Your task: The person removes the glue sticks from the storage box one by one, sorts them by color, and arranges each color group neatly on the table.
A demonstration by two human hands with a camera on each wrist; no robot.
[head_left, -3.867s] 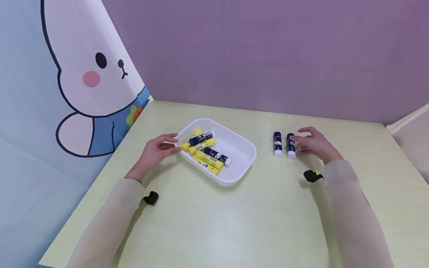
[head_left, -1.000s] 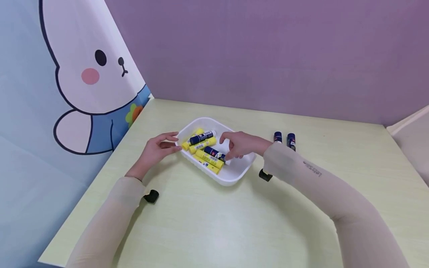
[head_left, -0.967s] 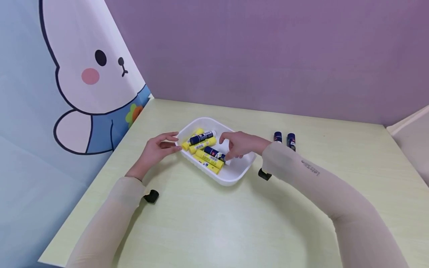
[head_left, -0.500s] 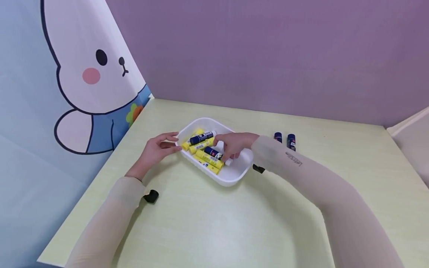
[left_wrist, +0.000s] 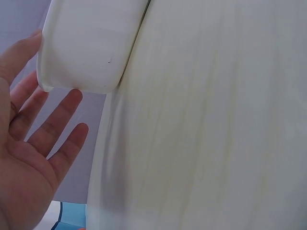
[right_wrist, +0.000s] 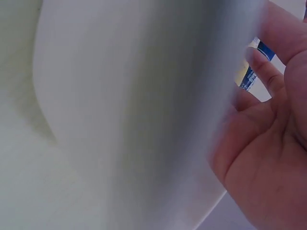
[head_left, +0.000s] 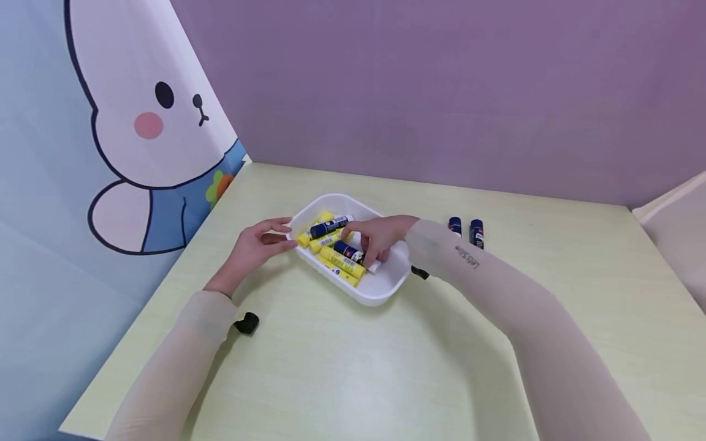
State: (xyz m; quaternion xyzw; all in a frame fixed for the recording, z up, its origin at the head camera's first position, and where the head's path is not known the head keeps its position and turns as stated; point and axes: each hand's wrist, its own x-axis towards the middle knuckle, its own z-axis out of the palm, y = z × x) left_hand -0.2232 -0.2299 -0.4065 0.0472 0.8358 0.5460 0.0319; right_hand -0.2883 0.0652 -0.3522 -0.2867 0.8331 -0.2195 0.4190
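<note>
A white plastic tray (head_left: 377,300) holds several yellow glue sticks (head_left: 342,262) and two dark blue ones with white ends. My left hand (head_left: 255,250) touches the tray's left corner, its fingers loosely extended; in the left wrist view, fingertips rest at the wall. My right hand (head_left: 380,236) reaches down into the tray, thumb and index spread apart over the nearer blue glue stick (head_left: 344,250). The thumb tip is by its white end, and the index tip overlaps a yellow stick (head_left: 325,241). The other blue glue stick (head_left: 329,227) lies across the yellow ones.
Two more dark blue glue sticks, a left one (head_left: 455,225) and a right one (head_left: 477,233), are on the table (head_left: 331,367) to the right, partly hidden behind my right sleeve. A purple backdrop (head_left: 419,98) rises behind the table, a rabbit-print cloth (head_left: 132,153) at the left.
My right hand has left the blue glue sticks on the table and come into the tray; over the last second it shifted further left over the nearer blue stick. The left hand stays at the tray.
</note>
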